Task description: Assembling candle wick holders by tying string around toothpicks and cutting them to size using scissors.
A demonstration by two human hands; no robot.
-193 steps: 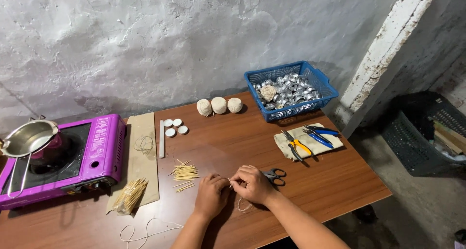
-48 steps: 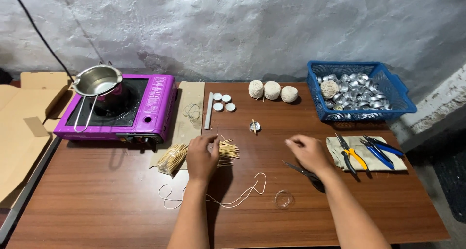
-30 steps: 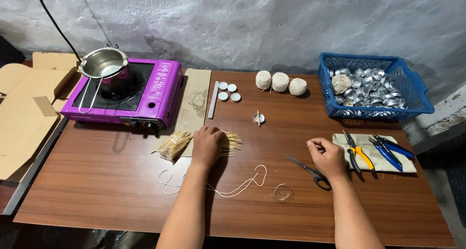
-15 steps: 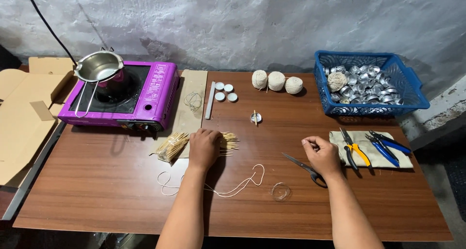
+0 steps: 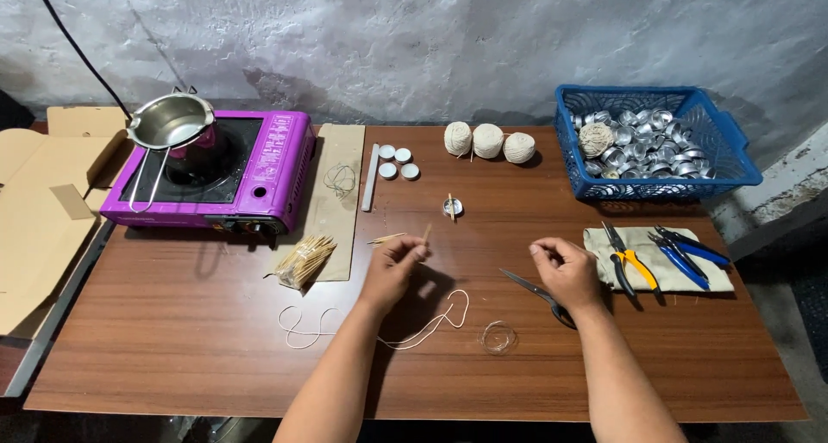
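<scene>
A blue plastic basket (image 5: 657,150) stands at the far right of the wooden table (image 5: 172,357); it holds many small silver metal cups (image 5: 642,141) and one ball of pale twine (image 5: 595,138). A steel pot (image 5: 170,122) with a long handle sits on the purple portable stove (image 5: 216,171) at the far left; its contents cannot be seen. One small metal cup with an upright stick (image 5: 452,206) stands alone mid-table.

The left hand (image 5: 392,266) pinches a thin wooden stick (image 5: 425,232) between thumb and fingertips; the stick is short, pale and points up and away from the hand, just above the table near its middle. More sticks (image 5: 388,238) lie just beside the hand, and a wrapped bundle of sticks (image 5: 304,259) lies to its left on a strip of brown paper (image 5: 336,227).

The right hand (image 5: 565,270) is loosely curled, fingertips drawn together; whether it holds anything cannot be told. Scissors (image 5: 539,295) lie touching or just under it. A loose white string (image 5: 405,326) curls between the forearms. Pliers (image 5: 628,260) rest on a cloth (image 5: 660,257) to the right.
</scene>
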